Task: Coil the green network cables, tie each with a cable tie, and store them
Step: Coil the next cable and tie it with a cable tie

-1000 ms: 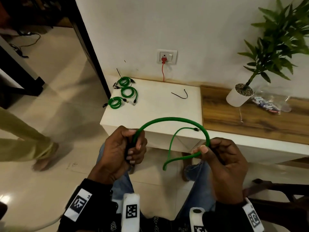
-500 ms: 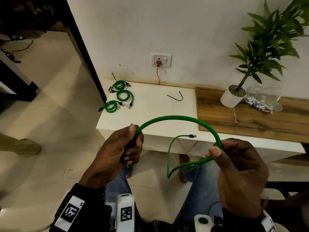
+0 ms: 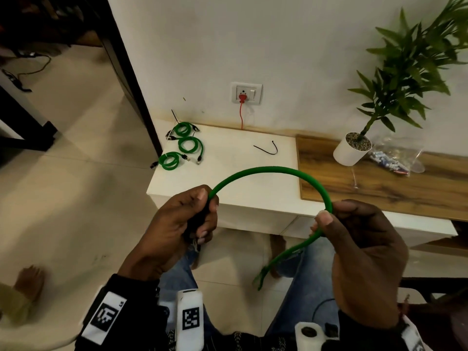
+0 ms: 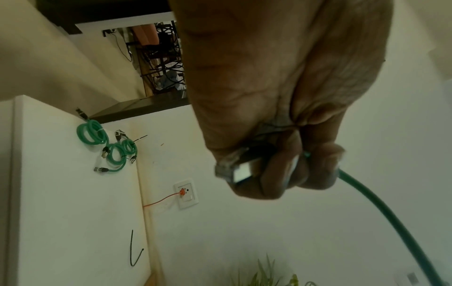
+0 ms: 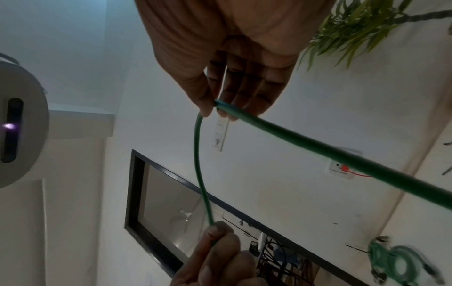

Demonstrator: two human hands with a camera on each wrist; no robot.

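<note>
Green network cable arches between my two hands in front of me, above my knees and just short of the white counter. My left hand is clenched around one end of it: the fingers are curled tight over the connector, and in the left wrist view the clear plug pokes out between my fingertips while the cable leaves the fist on the far side. My right hand pinches the cable further along, thumb pressed against the fingers, and the rest of the cable drops from that pinch down toward my lap, its loose end blurred so I cannot make out the plug there. In the right wrist view the cable runs out of my thumb-and-finger pinch in two directions, one thin strand curving down to my left hand, the other thick and close to the lens.

On the counter's far left corner lie three coiled green cables, close together, with their connectors sticking out. A black cable tie, bent into a hook shape, lies alone near the middle of the counter, well apart from the coils. Behind it a red plug sits in the wall socket. To the right, on the wooden counter section, stand a potted plant in a white pot and, just beside it, a clear plastic bag of small parts
</note>
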